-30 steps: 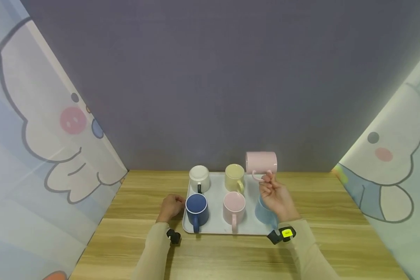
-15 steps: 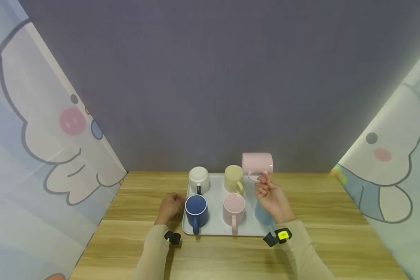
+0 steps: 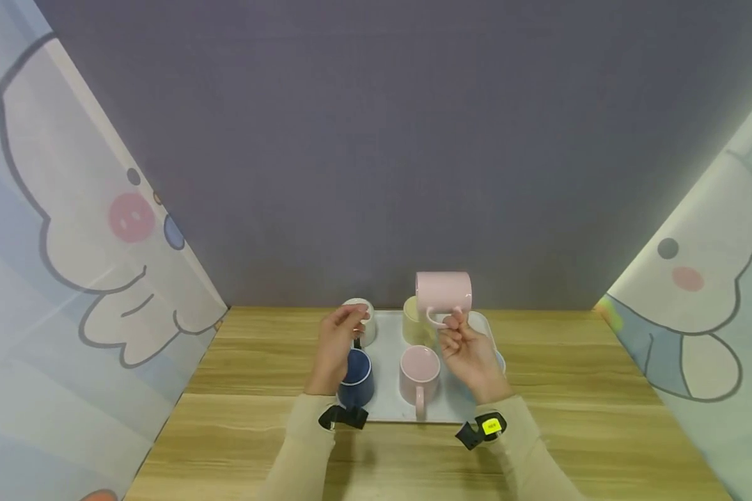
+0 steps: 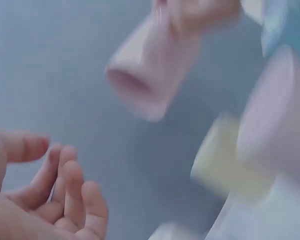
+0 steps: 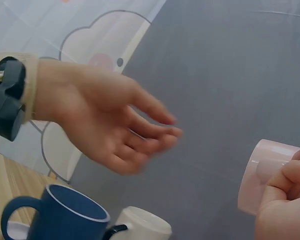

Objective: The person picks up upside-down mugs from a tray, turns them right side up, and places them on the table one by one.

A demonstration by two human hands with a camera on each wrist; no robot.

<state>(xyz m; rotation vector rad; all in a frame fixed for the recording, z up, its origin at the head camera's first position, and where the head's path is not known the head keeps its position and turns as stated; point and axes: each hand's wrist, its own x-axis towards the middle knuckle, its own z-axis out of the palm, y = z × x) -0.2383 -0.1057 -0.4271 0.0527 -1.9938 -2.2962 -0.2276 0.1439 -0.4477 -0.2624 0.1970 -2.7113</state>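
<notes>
My right hand [image 3: 473, 358] pinches the handle of a pink mug [image 3: 443, 291], which lies sideways in the air above the back of the tray [image 3: 385, 330]. In the left wrist view, the held mug's mouth [image 4: 132, 85] faces the left hand. That left hand [image 3: 334, 348] is raised with loosely bent fingers and nothing in them. It overlaps a white mug [image 3: 368, 328] and a dark blue mug [image 3: 358, 383] in the head view. A yellow mug [image 3: 411, 325] stands partly hidden behind the held mug. Another pink mug [image 3: 418, 376] stands at the tray's front middle.
Mostly hidden by my right hand, a light blue mug [image 3: 500, 360] sits at the tray's right. The tray rests on a wood-grain table [image 3: 257, 362]. A grey wall [image 3: 376, 174] rises behind it, with cartoon-printed panels [image 3: 131, 216] on both sides.
My left hand has lifted from the tray's left edge and moved right and up. My right hand has carried the pink mug leftward, now in front of the yellow mug.
</notes>
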